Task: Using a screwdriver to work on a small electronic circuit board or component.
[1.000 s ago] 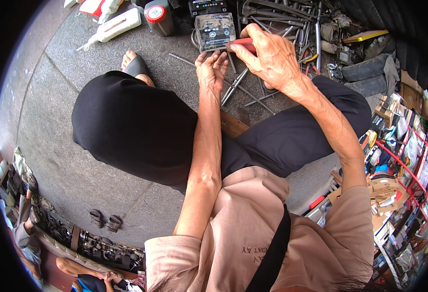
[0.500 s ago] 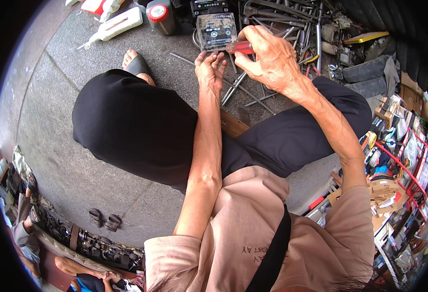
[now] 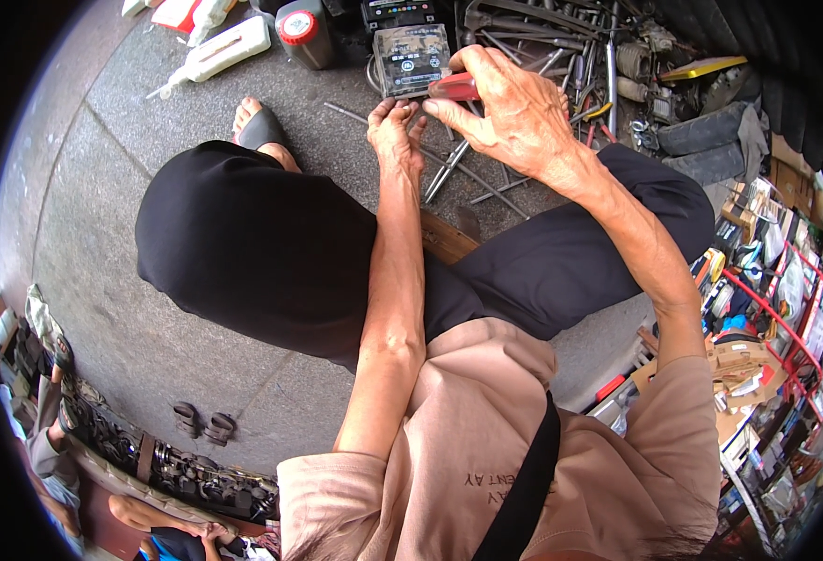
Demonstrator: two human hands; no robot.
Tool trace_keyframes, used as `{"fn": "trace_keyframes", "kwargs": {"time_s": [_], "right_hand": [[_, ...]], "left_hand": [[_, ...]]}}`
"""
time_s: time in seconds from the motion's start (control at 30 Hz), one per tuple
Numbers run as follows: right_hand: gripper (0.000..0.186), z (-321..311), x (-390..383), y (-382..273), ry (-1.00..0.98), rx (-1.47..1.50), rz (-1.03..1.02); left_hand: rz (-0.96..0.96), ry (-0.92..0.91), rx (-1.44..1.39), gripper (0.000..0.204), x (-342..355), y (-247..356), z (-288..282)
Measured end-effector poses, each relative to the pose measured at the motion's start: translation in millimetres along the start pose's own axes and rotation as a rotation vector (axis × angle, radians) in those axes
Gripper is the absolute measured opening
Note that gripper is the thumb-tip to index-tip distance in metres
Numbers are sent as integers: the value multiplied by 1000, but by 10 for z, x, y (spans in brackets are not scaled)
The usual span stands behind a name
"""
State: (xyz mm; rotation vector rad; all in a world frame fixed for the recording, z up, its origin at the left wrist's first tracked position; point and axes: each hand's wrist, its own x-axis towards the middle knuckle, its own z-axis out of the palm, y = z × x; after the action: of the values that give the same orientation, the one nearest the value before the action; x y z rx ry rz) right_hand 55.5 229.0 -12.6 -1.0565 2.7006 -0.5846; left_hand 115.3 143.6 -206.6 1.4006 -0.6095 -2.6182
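Observation:
A dark, box-shaped battery with a worn label (image 3: 412,56) stands on the floor in front of me. My right hand (image 3: 516,117) grips a screwdriver by its red handle (image 3: 455,87). The shaft points left along the battery's near edge and is mostly hard to see. Close by, my left hand (image 3: 396,136) has its fingers curled in at that same edge. Whether they pinch the shaft, the battery or some small part cannot be made out.
Metal rods (image 3: 451,168) lie crossed on the floor between my legs. Metal tools (image 3: 552,42) are heaped beyond my right hand. Left of the battery stand a grey bottle with a red cap (image 3: 296,28) and a white bottle (image 3: 229,49). Another person's hands (image 3: 210,533) show at lower left.
My right hand and the red-handled screwdriver have shifted slightly left. My left fingers have curled in more at the battery's near edge.

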Motion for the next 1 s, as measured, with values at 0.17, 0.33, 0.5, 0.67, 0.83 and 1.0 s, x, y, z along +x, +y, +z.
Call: {"fn": "trace_keyframes", "kwargs": {"time_s": [0.17,0.33,0.5,0.67,0.83,1.0], "right_hand": [[27,22,-17,12,-57,-2,63],[29,65,-26,79,43,51,-74],[25,68,-9,46,54,25,-27],[25,-22,12,-6,-70,-26,69],[30,-17,-16,-2,-45,31,-29],[34,19,-38,79,-51,120,-27]], "left_hand": [[-11,-26,-16,39,0,4,-11],[-33,-28,-43,39,-10,-11,1],[-54,-39,-59,39,19,-1,-21],[-77,-65,-100,38,46,-15,-50],[-88,-111,-137,37,137,-33,-131],[-61,-82,-143,35,42,-62,-6]]}}
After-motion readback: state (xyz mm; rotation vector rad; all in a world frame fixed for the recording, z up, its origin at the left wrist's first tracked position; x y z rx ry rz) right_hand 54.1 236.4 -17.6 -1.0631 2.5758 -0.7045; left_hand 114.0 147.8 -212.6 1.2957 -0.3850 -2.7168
